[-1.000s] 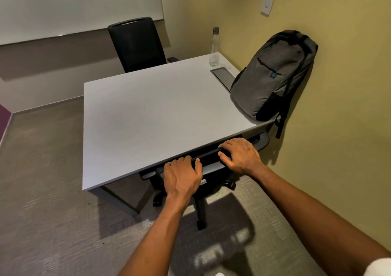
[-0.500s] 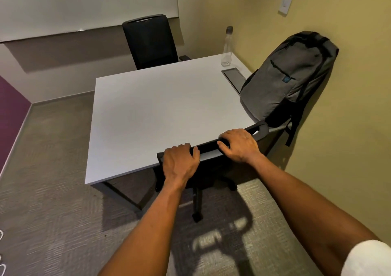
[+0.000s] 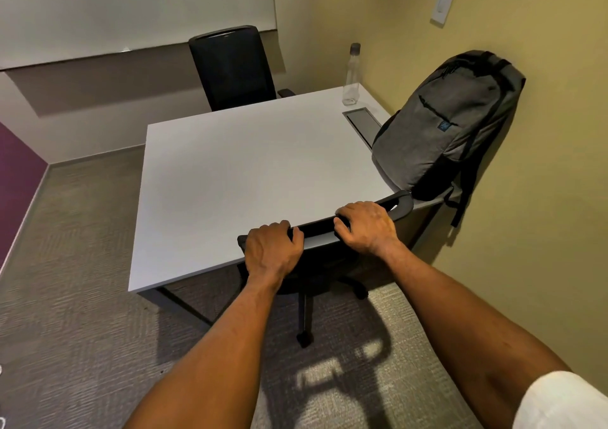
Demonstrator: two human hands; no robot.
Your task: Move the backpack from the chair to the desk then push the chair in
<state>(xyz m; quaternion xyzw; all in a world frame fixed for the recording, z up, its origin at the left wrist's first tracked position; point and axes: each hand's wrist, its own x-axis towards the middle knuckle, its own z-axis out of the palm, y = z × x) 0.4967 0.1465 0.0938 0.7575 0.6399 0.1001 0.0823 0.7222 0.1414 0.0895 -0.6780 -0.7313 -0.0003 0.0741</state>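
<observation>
A grey backpack (image 3: pixel 447 122) stands upright on the right side of the white desk (image 3: pixel 250 172), leaning against the yellow wall. A black office chair (image 3: pixel 316 228) sits at the desk's near edge, its seat hidden under the desktop and its backrest top against the edge. My left hand (image 3: pixel 271 251) grips the left part of the backrest top. My right hand (image 3: pixel 367 226) grips the same top rail further right. Below the desk the chair's column and wheeled base (image 3: pixel 306 316) show.
A second black chair (image 3: pixel 233 66) stands at the desk's far side. A clear bottle (image 3: pixel 351 75) and a grey cable hatch (image 3: pixel 363 122) are on the desk's right side. The yellow wall runs close along the right. Grey carpet (image 3: pixel 72 280) lies to the left.
The view has shifted so the desk and chair sit further right and higher. The chair's backrest has come closer to the desk edge, with both hands staying on its top.
</observation>
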